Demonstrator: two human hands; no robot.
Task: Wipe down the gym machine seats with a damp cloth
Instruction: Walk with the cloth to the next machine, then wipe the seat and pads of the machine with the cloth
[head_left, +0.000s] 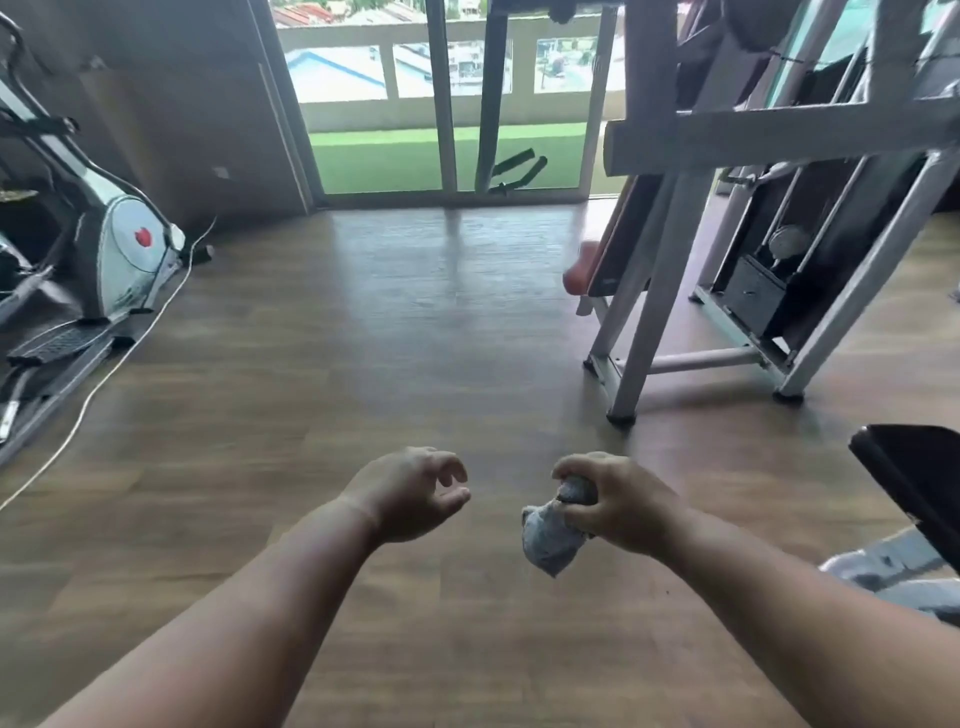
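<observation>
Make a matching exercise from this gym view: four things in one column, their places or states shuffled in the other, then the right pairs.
Things:
1. grey cloth
2. left hand
3. elliptical trainer
4. black seat pad

Places or states:
A. at the right edge
B. gripped by the right hand
C. along the left wall
D. loosely curled, holding nothing

Pairs: 1-B, 2-D, 3-C, 4-A
</observation>
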